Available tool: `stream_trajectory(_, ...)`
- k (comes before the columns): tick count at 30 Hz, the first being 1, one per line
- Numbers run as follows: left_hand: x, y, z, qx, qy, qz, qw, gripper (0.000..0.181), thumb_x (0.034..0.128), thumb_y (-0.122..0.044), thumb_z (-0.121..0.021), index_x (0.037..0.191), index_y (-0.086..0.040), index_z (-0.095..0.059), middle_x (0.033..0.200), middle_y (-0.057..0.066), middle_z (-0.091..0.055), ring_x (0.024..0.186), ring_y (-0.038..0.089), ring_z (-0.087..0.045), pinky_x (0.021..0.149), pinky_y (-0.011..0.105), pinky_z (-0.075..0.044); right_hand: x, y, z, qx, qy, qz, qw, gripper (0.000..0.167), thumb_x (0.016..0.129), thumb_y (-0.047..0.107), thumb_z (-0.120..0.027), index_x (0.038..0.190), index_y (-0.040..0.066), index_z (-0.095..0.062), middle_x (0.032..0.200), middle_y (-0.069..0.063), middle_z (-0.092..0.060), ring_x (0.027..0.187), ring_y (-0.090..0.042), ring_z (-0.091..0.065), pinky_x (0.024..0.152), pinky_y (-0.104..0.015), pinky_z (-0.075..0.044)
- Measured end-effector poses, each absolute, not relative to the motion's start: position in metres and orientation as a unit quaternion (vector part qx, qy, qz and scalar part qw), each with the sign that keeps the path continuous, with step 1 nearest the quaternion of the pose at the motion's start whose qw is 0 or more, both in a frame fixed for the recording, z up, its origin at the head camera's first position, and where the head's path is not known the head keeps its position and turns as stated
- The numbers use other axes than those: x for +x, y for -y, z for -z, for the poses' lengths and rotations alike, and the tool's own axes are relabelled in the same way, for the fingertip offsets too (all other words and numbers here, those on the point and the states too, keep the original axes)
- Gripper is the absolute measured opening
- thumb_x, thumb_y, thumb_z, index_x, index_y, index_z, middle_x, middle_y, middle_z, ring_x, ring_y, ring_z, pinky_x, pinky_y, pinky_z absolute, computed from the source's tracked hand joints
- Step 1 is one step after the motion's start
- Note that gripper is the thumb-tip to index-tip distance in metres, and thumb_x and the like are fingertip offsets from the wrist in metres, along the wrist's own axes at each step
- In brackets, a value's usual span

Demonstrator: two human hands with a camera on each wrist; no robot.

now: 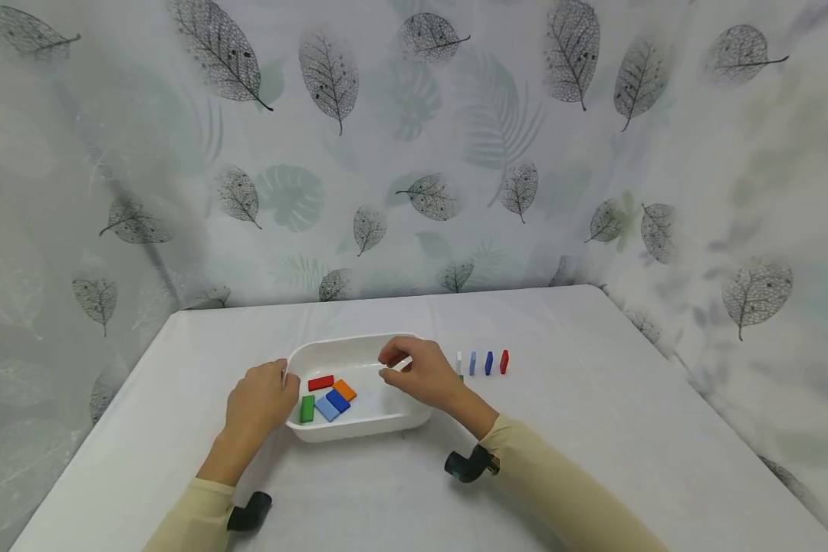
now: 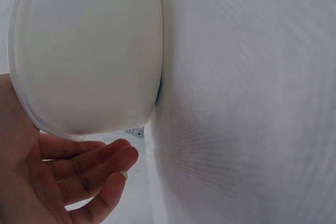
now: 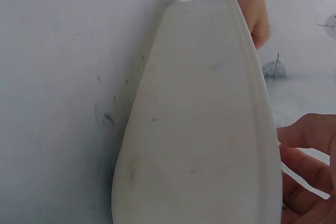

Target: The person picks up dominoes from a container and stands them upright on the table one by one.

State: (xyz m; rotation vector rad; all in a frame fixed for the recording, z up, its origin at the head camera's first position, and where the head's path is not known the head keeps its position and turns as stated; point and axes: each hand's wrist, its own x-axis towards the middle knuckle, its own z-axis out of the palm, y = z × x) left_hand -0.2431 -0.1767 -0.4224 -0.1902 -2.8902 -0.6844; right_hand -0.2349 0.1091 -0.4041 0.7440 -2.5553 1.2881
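Observation:
A white oval tray point(image 1: 359, 429) sits on the table with several small flat blocks at its left end. These are a red block point(image 1: 320, 382), an orange block point(image 1: 345, 389), a dark blue block point(image 1: 338, 401), a light blue block point(image 1: 327, 409) and a green block point(image 1: 307, 409). My left hand point(image 1: 262, 395) holds the tray's left end, thumb over the rim and curved fingers point(image 2: 94, 169) outside it. Above the tray's right part hovers my right hand point(image 1: 424, 373), thumb and fingers bent with a gap between them. Nothing shows in that gap.
Right of the tray, small blocks stand on edge in a row: a white block point(image 1: 458, 362), a light blue block point(image 1: 472, 363), a dark blue block point(image 1: 488, 363) and a red block point(image 1: 504, 362). My right hand partly hides a green block point(image 1: 461, 378) there. Leaf-patterned curtains surround the table point(image 1: 593, 429).

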Motion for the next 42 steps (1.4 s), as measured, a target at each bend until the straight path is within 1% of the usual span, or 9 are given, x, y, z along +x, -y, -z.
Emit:
stream_trajectory(3, -0.243, 0.177, 0.423, -0.065, 0.967, 0.231, 0.083, 0.040, 0.0988, -0.018, -0.054, 0.124, 0.012, -0.064, 0.104, 0.027, -0.070, 0.068, 0.028, -0.061, 0.055, 0.037, -0.056, -0.240, -0.097, 0.407, 0.253, 0.870, -0.416, 0.075, 0.013, 0.092, 0.008, -0.078, 0.104, 0.008, -0.072, 0.101, -0.008, -0.072, 0.095, -0.019, -0.067, 0.080, -0.029, -0.057)
stream_trajectory(7, -0.243, 0.177, 0.423, -0.069, 0.966, 0.230, 0.093, 0.040, 0.0985, -0.017, -0.055, 0.124, 0.012, -0.064, 0.103, 0.027, -0.070, 0.067, 0.028, -0.061, 0.056, 0.039, -0.058, -0.245, -0.082, 0.408, 0.258, 0.879, -0.398, 0.055, 0.015, 0.092, 0.007, -0.078, 0.104, 0.004, -0.072, 0.100, -0.008, -0.072, 0.093, -0.020, -0.066, 0.084, -0.034, -0.057)
stream_trajectory(10, -0.243, 0.177, 0.424, -0.069, 0.966, 0.228, 0.097, 0.040, 0.0985, -0.017, -0.055, 0.124, 0.012, -0.065, 0.106, 0.029, -0.070, 0.069, 0.030, -0.064, 0.059, 0.043, -0.060, -0.248, -0.074, 0.409, 0.257, 0.885, -0.387, 0.039, 0.016, 0.092, 0.007, -0.078, 0.106, 0.002, -0.072, 0.098, -0.005, -0.071, 0.091, -0.019, -0.066, 0.084, -0.030, -0.056)
stream_trajectory(14, -0.243, 0.176, 0.424, -0.067, 0.967, 0.227, 0.096, 0.042, 0.0988, -0.018, -0.056, 0.127, 0.013, -0.063, 0.113, 0.030, -0.069, 0.076, 0.034, -0.067, 0.065, 0.047, -0.061, -0.251, -0.065, 0.412, 0.249, 0.894, -0.373, 0.018, 0.017, 0.092, 0.009, -0.078, 0.106, 0.002, -0.072, 0.095, 0.000, -0.069, 0.089, -0.017, -0.064, 0.079, -0.023, -0.052)
stream_trajectory(22, -0.243, 0.177, 0.425, -0.065, 0.968, 0.225, 0.092, 0.041, 0.0986, -0.018, -0.056, 0.125, 0.012, -0.064, 0.111, 0.029, -0.070, 0.075, 0.033, -0.066, 0.065, 0.048, -0.061, -0.259, -0.051, 0.420, 0.228, 0.908, -0.350, -0.026, 0.014, 0.091, 0.010, -0.078, 0.104, 0.007, -0.072, 0.091, 0.005, -0.067, 0.084, -0.009, -0.062, 0.078, -0.022, -0.052)
stream_trajectory(27, -0.242, 0.177, 0.424, -0.062, 0.969, 0.224, 0.089, 0.042, 0.0986, -0.017, -0.056, 0.128, 0.012, -0.063, 0.114, 0.030, -0.069, 0.077, 0.034, -0.066, 0.068, 0.050, -0.061, -0.264, -0.044, 0.422, 0.221, 0.913, -0.340, -0.038, 0.015, 0.091, 0.009, -0.078, 0.104, 0.006, -0.071, 0.092, 0.004, -0.067, 0.085, -0.011, -0.060, 0.077, -0.023, -0.052)
stream_trajectory(33, -0.240, 0.176, 0.422, -0.061, 0.969, 0.222, 0.087, 0.044, 0.0986, -0.017, -0.057, 0.130, 0.014, -0.062, 0.119, 0.032, -0.067, 0.087, 0.040, -0.070, 0.073, 0.053, -0.060, -0.267, -0.039, 0.422, 0.225, 0.915, -0.331, -0.047, 0.017, 0.089, 0.007, -0.079, 0.104, 0.006, -0.071, 0.092, 0.002, -0.067, 0.083, -0.011, -0.060, 0.075, -0.024, -0.051)
stream_trajectory(35, -0.239, 0.176, 0.422, -0.060, 0.969, 0.222, 0.089, 0.044, 0.0986, -0.017, -0.057, 0.130, 0.013, -0.062, 0.118, 0.032, -0.067, 0.087, 0.040, -0.070, 0.073, 0.053, -0.060, -0.267, -0.037, 0.421, 0.225, 0.918, -0.322, -0.047, 0.018, 0.088, 0.007, -0.079, 0.104, 0.006, -0.071, 0.092, 0.001, -0.067, 0.084, -0.011, -0.061, 0.075, -0.024, -0.051)
stream_trajectory(42, -0.240, 0.175, 0.422, -0.060, 0.969, 0.222, 0.087, 0.045, 0.0987, -0.018, -0.057, 0.131, 0.013, -0.061, 0.121, 0.033, -0.066, 0.091, 0.043, -0.070, 0.073, 0.053, -0.060, -0.269, -0.030, 0.422, 0.197, 0.934, -0.291, -0.067, 0.030, 0.088, 0.010, -0.080, 0.115, 0.007, -0.067, 0.096, -0.001, -0.068, 0.085, -0.013, -0.060, 0.076, -0.025, -0.053)
